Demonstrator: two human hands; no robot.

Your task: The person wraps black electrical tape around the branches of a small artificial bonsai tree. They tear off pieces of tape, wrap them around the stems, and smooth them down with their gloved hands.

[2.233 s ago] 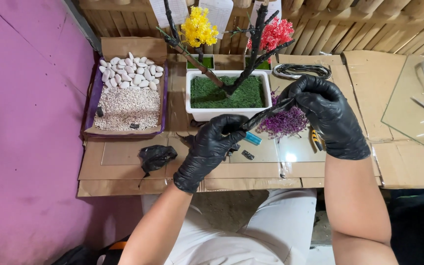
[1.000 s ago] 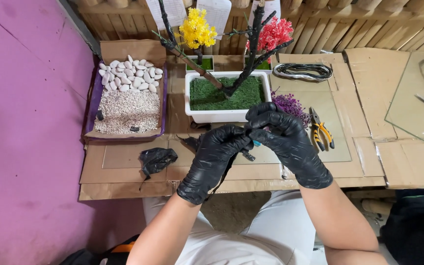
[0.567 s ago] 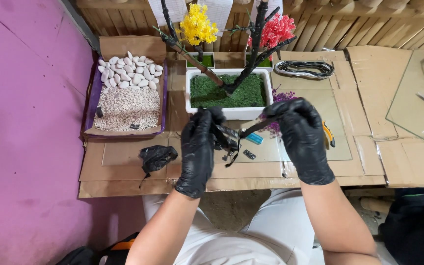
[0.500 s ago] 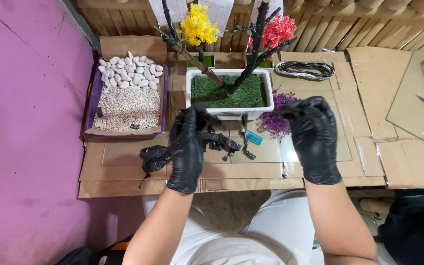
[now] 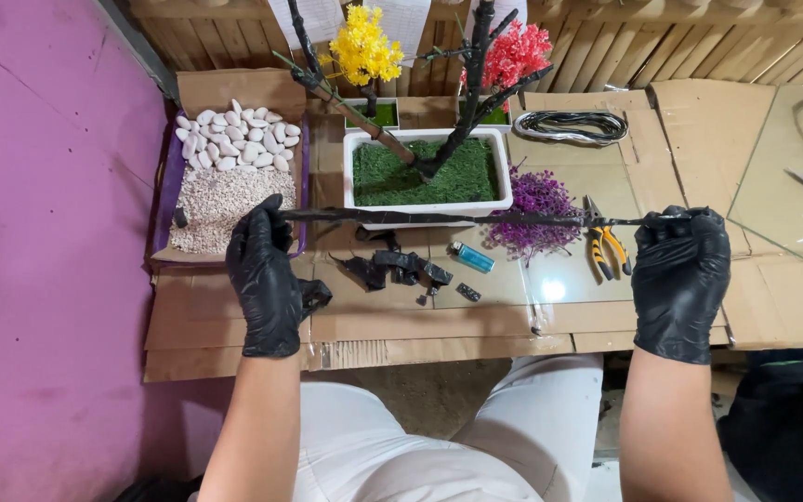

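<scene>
Wire axis: I see the dark wrapped wire (image 5: 439,218) stretched level, left to right, above the white planter (image 5: 427,206).
Left hand (image 5: 267,274): fingers closed on its left end.
Right hand (image 5: 682,279): fingers closed on its right end.

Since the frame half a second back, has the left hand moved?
Yes. The left hand swung outward, away from the white planter, toward the tray of pebbles.

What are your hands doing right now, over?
Left hand and right hand grip opposite ends of a long black strip, stretched taut. It spans over the white planter. Nothing blocking.
</scene>
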